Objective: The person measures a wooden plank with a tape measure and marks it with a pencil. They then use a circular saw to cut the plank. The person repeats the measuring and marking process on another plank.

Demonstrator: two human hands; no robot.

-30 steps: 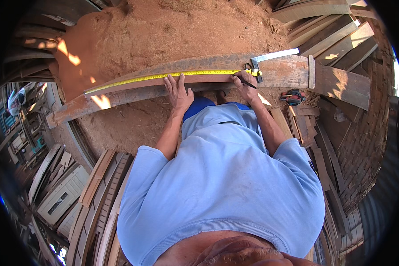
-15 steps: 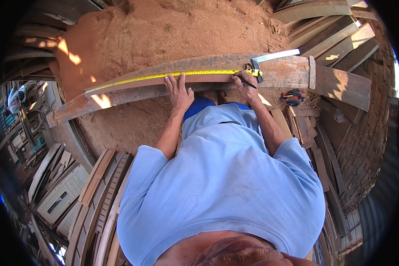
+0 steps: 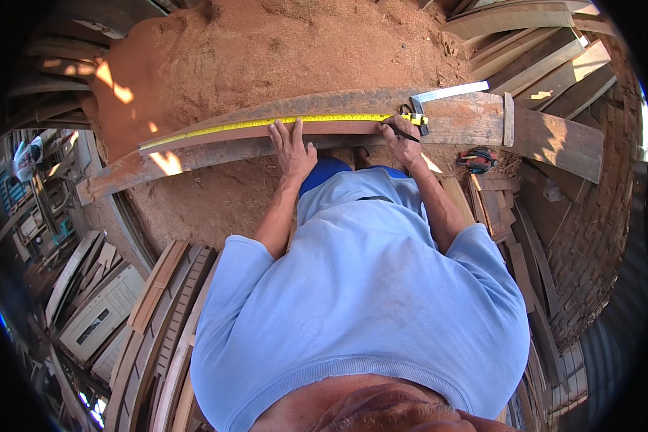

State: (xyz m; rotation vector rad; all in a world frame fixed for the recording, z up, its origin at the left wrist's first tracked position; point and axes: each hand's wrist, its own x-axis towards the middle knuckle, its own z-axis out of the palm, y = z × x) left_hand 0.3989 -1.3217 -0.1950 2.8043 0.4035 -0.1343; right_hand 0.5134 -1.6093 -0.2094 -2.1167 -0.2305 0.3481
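A yellow tape measure (image 3: 324, 117) lies stretched along a narrow reddish-brown wooden strip (image 3: 241, 132), its dark case at the right end. My left hand (image 3: 292, 153) rests with fingers spread on the strip, fingertips touching the tape's near edge. Close to the tape case, my right hand (image 3: 405, 147) has its fingers closed around a slim black marking stick (image 3: 405, 134); whether it is a pencil or a pen I cannot tell. Just beyond the case sits a try square (image 3: 450, 92) with a pale metal blade. The strip lies on a wide weathered plank (image 3: 468, 119).
Sawdust (image 3: 288, 50) covers the ground beyond the plank. A red and black tool (image 3: 478, 160) sits to the right, near wood offcuts. Stacked boards (image 3: 529, 65) stand at the far right, with more timber (image 3: 158, 288) at the near left. A small wooden batten (image 3: 507, 119) crosses the plank.
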